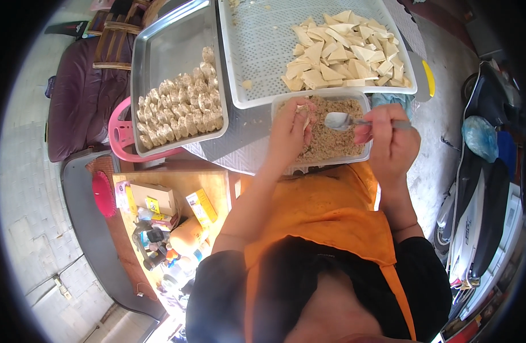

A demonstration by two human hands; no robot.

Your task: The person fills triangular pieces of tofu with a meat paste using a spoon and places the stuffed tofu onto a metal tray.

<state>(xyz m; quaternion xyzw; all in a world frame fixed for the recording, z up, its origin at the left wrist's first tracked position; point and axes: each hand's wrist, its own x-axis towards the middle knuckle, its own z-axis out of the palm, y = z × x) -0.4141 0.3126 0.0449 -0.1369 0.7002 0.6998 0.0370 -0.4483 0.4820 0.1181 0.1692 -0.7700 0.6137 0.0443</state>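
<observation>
My left hand (293,128) is curled over the left part of a plastic container (331,162) of crumbly brown filling (331,143), with a pale piece, apparently tofu, between its fingers. In my right hand (387,137) is a metal spoon (338,121), its bowl above the filling. Behind the container, a white perforated tray (263,55) bears a heap of cut tofu pieces (344,53), many of them triangular. Rows of filled pieces (181,107) fill the near part of a metal tray (173,34) at the left.
A pink plastic basket or stool (120,128) shows under the metal tray. Left of me, a wooden table (220,184) holds boxes and small items. A blue plastic bag (393,103) lies by the container's right corner. A motorbike (473,223) stands at the right.
</observation>
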